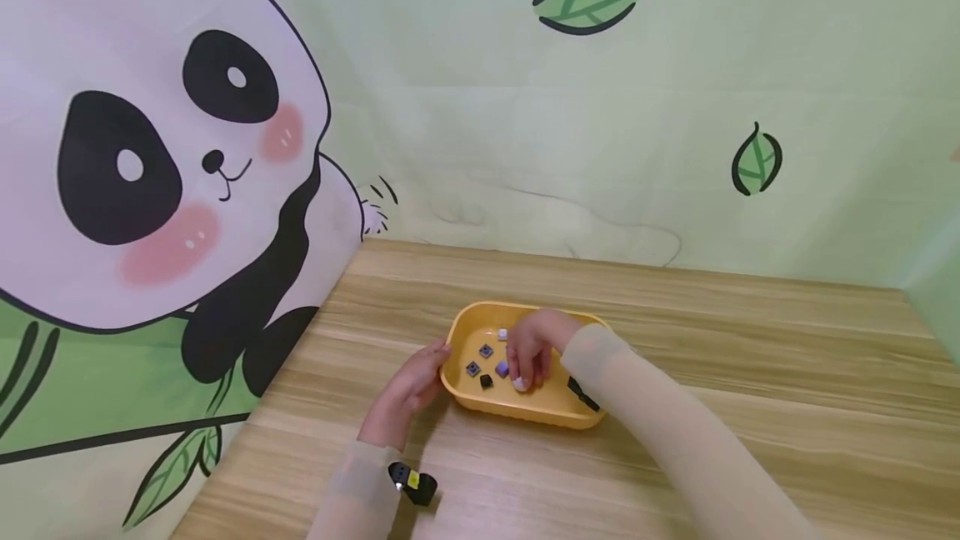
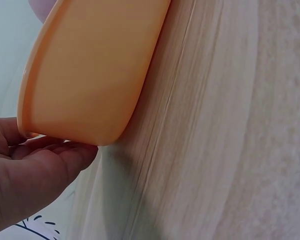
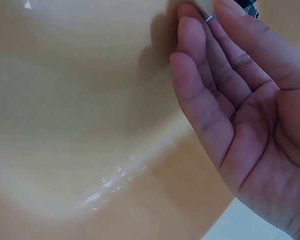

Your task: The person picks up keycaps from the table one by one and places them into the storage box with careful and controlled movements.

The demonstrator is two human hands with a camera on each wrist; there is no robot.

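A yellow-orange plastic tray (image 1: pixel 517 417) sits on the wooden table with several small square pieces inside that look like keycaps and key switches. My left hand (image 1: pixel 408 383) grips the tray's left end, its fingers at the rim and wall; the left wrist view shows that hand (image 2: pixel 35 172) against the end of the tray wall (image 2: pixel 90 75). Inside the tray, my right hand (image 1: pixel 532 347) reaches down, a small white keycap (image 1: pixel 519 385) at its fingertips. Beside it lie a purple piece (image 1: pixel 502 368) and a black one (image 1: pixel 486 381). The right palm (image 3: pixel 255 120) shows curled fingers; their tips are partly hidden.
Two dark grey square pieces, a rear one (image 1: pixel 486 351) and a left one (image 1: pixel 472 368), and a white piece (image 1: pixel 502 334) lie in the tray's left half. Behind the wooden table (image 1: pixel 750 357) hangs a green cloth backdrop (image 1: pixel 450 107) with a panda picture.
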